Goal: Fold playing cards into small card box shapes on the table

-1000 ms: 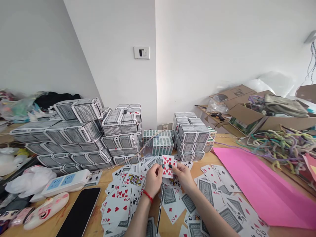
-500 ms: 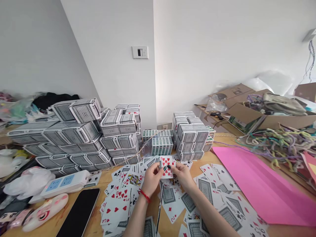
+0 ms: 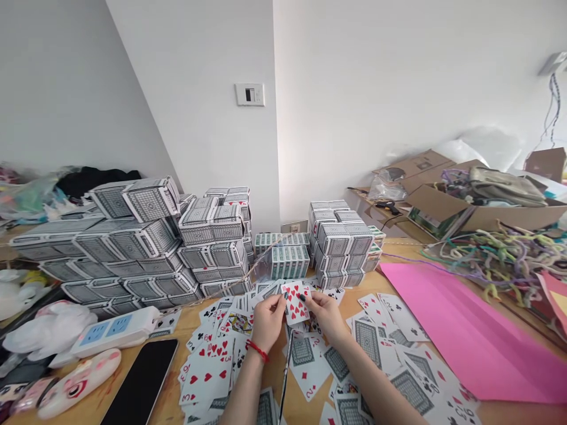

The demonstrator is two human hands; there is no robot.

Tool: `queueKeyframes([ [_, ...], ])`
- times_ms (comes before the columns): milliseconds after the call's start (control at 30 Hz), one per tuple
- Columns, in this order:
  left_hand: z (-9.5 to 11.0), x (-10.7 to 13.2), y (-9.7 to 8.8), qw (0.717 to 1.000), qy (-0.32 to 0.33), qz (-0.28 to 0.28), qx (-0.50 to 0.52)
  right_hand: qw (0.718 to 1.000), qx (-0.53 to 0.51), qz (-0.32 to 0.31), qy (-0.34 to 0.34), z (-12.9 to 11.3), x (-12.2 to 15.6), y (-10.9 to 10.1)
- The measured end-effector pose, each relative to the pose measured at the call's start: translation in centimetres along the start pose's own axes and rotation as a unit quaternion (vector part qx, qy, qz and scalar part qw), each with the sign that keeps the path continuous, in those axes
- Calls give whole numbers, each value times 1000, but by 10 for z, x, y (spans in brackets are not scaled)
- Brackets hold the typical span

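Red hearts card (image 3: 295, 304): face up, held off the bench (image 3: 531, 414) between both hands, just in front of the stacked decks.
Left hand (image 3: 268, 321): grip closed on the card's left edge, thumb on top; red cord on the wrist.
Right hand (image 3: 325, 313): grip closed on the card's right edge, dark-nailed fingertips on its face.
Step in hand: one card lifted from the spread and held up with both hands, by the look of it for handling or checking.
Handling call: thin, slippery stock, so a light pinch at the edges should do. A hard squeeze could bend it.
Loose cards (image 3: 208, 369): scattered under and around the hands, some face up, some face down, overlapping.
Boxed decks (image 3: 146, 248): piled high on the left and behind, leaning unevenly.
Bench surface: wood, crowded. Phone (image 3: 142, 383) and power strip (image 3: 117, 327) on the left, pink sheet (image 3: 460, 336) on the right.
Room: white walls meeting at a corner, wall switch (image 3: 249, 94); cardboard boxes (image 3: 443, 200) and a yarn tangle (image 3: 496, 254) far right.
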State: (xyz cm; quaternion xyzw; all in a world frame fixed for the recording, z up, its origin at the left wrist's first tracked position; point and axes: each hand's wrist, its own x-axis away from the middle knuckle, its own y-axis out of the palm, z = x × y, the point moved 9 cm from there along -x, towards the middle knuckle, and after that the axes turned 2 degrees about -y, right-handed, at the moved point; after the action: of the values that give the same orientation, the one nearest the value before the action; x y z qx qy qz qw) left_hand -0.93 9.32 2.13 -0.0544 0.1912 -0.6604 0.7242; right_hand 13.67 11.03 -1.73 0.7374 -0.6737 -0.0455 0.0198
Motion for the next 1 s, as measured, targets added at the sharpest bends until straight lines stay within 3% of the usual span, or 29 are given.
queueKeyframes([
  [200,12,1,0,998,39,18,-53,1000,-4,7,-22,-3,0,-1],
  [500,19,2,4,996,52,-9,-77,986,137,46,-82,-22,5,-10],
  [1000,20,3,0,995,52,17,-85,992,104,27,-68,-13,2,-8],
])
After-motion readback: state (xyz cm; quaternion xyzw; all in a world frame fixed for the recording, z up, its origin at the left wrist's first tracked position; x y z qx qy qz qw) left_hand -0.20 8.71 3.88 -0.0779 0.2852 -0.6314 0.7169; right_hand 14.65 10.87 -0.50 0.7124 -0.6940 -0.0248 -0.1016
